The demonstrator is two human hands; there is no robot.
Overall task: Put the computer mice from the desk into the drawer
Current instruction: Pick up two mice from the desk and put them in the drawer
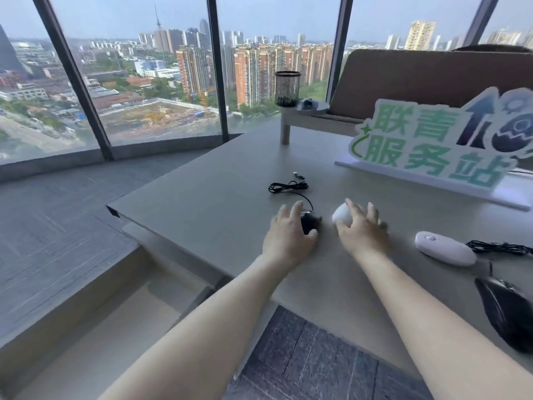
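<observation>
On the grey desk (pixel 219 203) my left hand (pixel 288 235) closes over a small black wired mouse (pixel 309 222); its black cable (pixel 288 187) lies coiled just beyond. My right hand (pixel 362 230) wraps around a white mouse (pixel 341 213) beside it. Further right a second white mouse (pixel 444 248) lies flat on the desk. A larger black mouse (pixel 507 310) sits at the right edge of the view, with a bundled black cable (pixel 499 247) behind it. An open light-coloured drawer (pixel 95 321) with nothing visible inside extends below the desk at lower left.
A green-and-white sign (pixel 438 148) on a white base stands at the back right of the desk. A small raised shelf (pixel 308 118) carries a black mesh pen cup (pixel 287 88). A brown partition (pixel 432 79) rises behind. Floor-to-ceiling windows run along the left.
</observation>
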